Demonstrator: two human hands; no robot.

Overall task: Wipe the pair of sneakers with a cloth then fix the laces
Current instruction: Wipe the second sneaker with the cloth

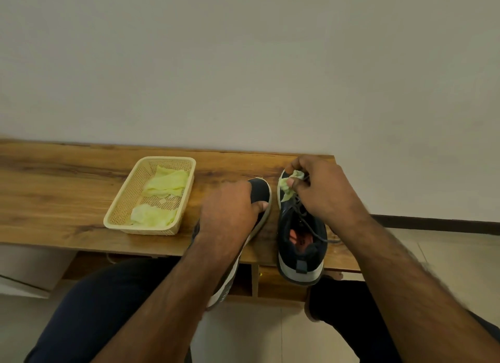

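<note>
Two dark navy sneakers with pale soles stand side by side on the wooden table (pixel 67 189), toes toward the wall. My left hand (pixel 230 211) grips the left sneaker (pixel 259 192) from above, thumb on its right side, and hides most of it. My right hand (pixel 322 189) pinches a crumpled yellow-green cloth (pixel 290 185) against the toe of the right sneaker (pixel 297 243). That shoe's grey laces (pixel 308 222) lie loose across its tongue and trail over its right side.
A cream woven basket (pixel 121 197) at the left of the sneakers holds two more yellow-green cloths (pixel 167 184). The table's right end lies just past the right sneaker. Both heels overhang the front edge above my knees. A plain wall stands behind.
</note>
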